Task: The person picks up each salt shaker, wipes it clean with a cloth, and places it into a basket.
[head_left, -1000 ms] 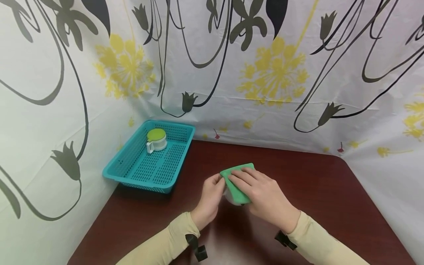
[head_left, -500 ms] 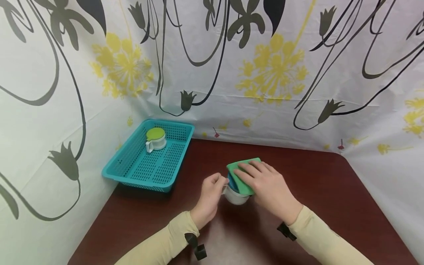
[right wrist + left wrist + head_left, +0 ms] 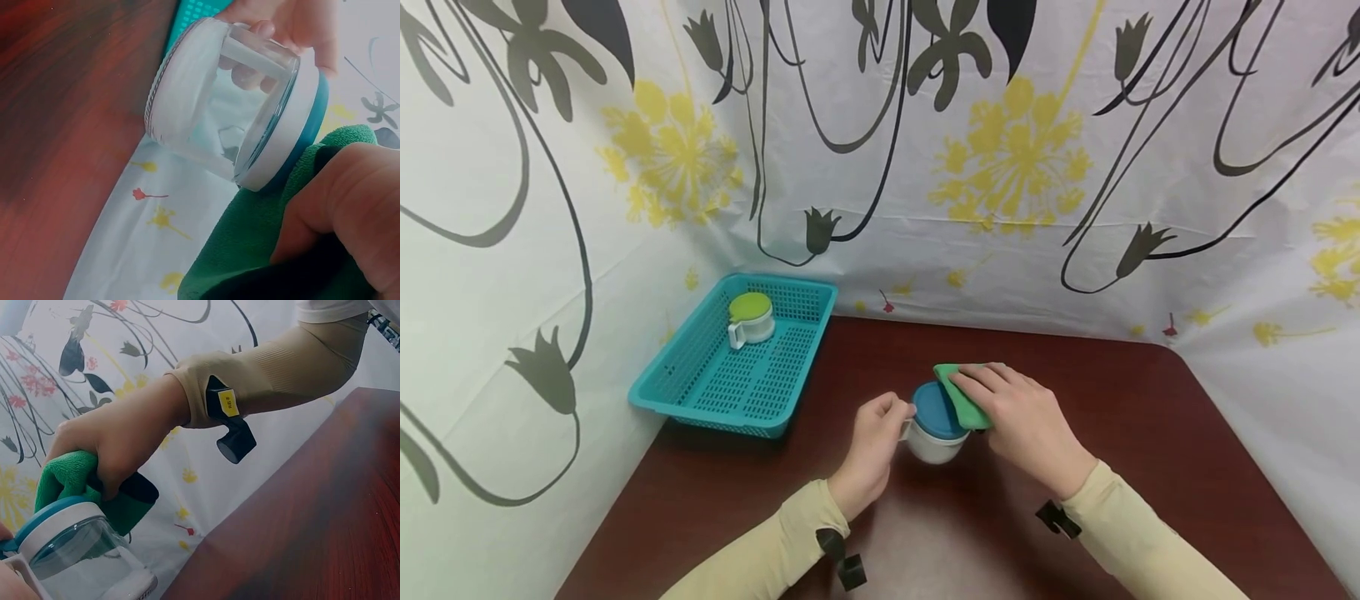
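Observation:
A clear seasoning jar (image 3: 934, 450) with a blue lid (image 3: 936, 410) and a white collar is held up over the table. My left hand (image 3: 874, 450) grips it by its white handle, fingers curled. In the right wrist view the jar (image 3: 219, 112) looks tilted, and its base shows whitish. A green cloth (image 3: 964, 408) is bunched in my right hand (image 3: 1028, 427), touching the right edge of the lid. From the left wrist view, the cloth (image 3: 69, 472) lies between thumb and fingers, against the lid's far side.
On the left of the dark red table (image 3: 1120, 433) stands a turquoise plastic basket (image 3: 760, 398). Inside it sits a similar jar (image 3: 751, 320) with a lime-green lid. A flower-printed white curtain (image 3: 880, 192) rises behind the table and along its sides.
My right hand and the cloth have slid right across the lid, uncovering most of its blue top. The left hand keeps its grip on the handle, almost in place.

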`<state>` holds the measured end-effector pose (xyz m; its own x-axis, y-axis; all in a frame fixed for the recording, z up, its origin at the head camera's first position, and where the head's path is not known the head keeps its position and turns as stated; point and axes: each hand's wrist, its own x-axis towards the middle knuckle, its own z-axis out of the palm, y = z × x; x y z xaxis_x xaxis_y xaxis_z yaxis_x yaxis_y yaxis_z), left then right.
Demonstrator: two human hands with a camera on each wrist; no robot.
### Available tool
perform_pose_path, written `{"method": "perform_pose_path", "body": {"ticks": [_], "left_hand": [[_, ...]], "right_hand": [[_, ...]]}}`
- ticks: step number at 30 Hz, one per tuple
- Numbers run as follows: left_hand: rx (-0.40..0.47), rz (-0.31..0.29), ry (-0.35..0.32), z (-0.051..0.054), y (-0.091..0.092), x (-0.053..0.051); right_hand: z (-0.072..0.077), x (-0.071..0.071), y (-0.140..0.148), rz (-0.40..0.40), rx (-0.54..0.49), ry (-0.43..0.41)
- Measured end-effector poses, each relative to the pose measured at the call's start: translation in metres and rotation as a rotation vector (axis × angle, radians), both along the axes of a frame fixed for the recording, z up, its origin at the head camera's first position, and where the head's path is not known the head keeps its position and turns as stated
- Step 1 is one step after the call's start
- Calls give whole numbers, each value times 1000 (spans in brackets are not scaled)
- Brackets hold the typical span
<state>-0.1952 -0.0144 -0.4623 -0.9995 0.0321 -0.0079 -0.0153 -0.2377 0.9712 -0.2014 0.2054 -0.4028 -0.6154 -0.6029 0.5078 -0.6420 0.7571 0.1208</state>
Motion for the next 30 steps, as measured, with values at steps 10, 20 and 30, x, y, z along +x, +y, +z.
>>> {"method": "perform_pose_path", "body": {"ticks": [10,20,30], "left_hand": [[-1,2,-4,0,1,0],[54,-7,20,5,2,-4],[37,-25,19,12,2,-7]], "right_hand": [[-4,5,-8,21,-50,-3],[-6,31,-33,220,-77,163],[-3,31,-30,248,-75,265]]}}
